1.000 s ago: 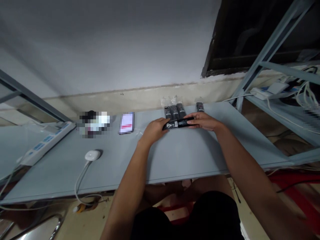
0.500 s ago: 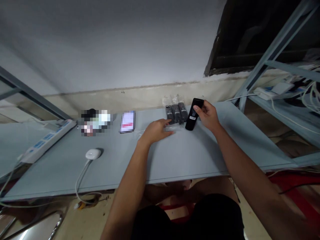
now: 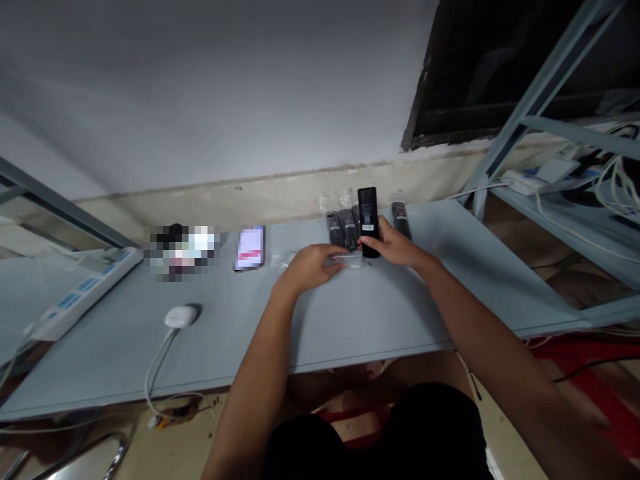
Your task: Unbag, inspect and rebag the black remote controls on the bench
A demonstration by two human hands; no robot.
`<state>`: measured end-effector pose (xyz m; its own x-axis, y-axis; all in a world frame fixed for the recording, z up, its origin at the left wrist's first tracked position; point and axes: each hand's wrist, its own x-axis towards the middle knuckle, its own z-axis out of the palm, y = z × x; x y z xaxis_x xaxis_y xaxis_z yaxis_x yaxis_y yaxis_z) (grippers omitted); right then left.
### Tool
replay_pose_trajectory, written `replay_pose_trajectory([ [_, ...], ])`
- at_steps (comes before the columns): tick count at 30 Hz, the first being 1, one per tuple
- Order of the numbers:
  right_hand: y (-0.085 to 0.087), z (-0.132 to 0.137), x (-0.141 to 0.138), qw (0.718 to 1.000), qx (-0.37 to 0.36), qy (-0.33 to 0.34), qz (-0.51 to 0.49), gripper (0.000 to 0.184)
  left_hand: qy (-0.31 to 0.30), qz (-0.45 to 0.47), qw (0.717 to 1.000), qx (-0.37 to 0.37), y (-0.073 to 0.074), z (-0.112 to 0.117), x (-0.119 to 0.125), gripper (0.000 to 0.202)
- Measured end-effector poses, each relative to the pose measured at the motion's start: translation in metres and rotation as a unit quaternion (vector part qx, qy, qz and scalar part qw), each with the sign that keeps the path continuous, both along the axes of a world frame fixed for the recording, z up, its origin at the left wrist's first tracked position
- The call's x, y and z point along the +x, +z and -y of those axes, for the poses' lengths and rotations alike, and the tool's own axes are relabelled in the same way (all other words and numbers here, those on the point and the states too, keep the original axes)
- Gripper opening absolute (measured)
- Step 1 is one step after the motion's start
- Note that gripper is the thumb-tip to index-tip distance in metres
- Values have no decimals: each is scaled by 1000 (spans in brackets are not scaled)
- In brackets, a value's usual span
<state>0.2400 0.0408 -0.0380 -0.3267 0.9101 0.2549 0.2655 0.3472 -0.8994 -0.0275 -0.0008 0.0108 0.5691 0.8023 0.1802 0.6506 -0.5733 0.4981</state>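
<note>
My right hand (image 3: 397,245) is closed round the lower end of a black remote control (image 3: 368,212) and holds it upright above the grey table (image 3: 350,313). My left hand (image 3: 313,265) pinches a clear plastic bag (image 3: 347,259) just left of the remote's lower end. Behind them, bagged black remotes (image 3: 341,227) lie side by side near the wall. One more bagged remote (image 3: 400,217) lies to the right of my right hand.
A phone (image 3: 249,248) with a lit screen lies left of my hands. A white round device (image 3: 180,316) with a cable sits near the front left. A power strip (image 3: 80,297) lies on the left shelf. Metal shelving (image 3: 560,133) with cables stands at the right.
My right hand has drawn the black remote out of the two-handed hold, stood it up and brought it back towards my left hand, which now holds the clear bag.
</note>
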Motion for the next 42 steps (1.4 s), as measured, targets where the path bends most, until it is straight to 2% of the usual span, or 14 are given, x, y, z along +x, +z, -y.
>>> replay_pose_trajectory([
  [3,10,3,-2,998,-40,-30,-27,42,-14,16,1000,-13,1,2,1,28],
  [7,21,5,-6,994,-35,-89,-57,45,-24,22,999,-27,0,3,3,27],
  [9,23,5,-8,989,-43,-110,-88,47,-28,25,999,0,-1,4,6,29],
  [11,22,6,-11,986,-68,-94,-117,50,-33,33,997,67,0,4,11,32],
  [15,17,7,-17,981,-120,-12,-153,54,-16,24,979,201,1,6,23,32],
  [19,16,10,-19,972,-154,26,-177,53,15,-43,966,253,1,5,26,38],
  [22,17,12,-19,970,-174,34,-168,49,14,-76,965,251,0,3,23,44],
  [26,18,13,-18,976,-164,52,-134,43,40,-89,967,234,-1,1,20,46],
  [30,14,8,-14,982,-155,16,-111,49,78,-97,968,220,-1,0,17,45],
  [37,4,-1,-4,999,-37,-33,3,46,109,-115,970,185,-4,-2,14,44],
  [42,1,-5,4,997,0,-79,14,51,145,-121,970,150,-8,-6,8,43],
])
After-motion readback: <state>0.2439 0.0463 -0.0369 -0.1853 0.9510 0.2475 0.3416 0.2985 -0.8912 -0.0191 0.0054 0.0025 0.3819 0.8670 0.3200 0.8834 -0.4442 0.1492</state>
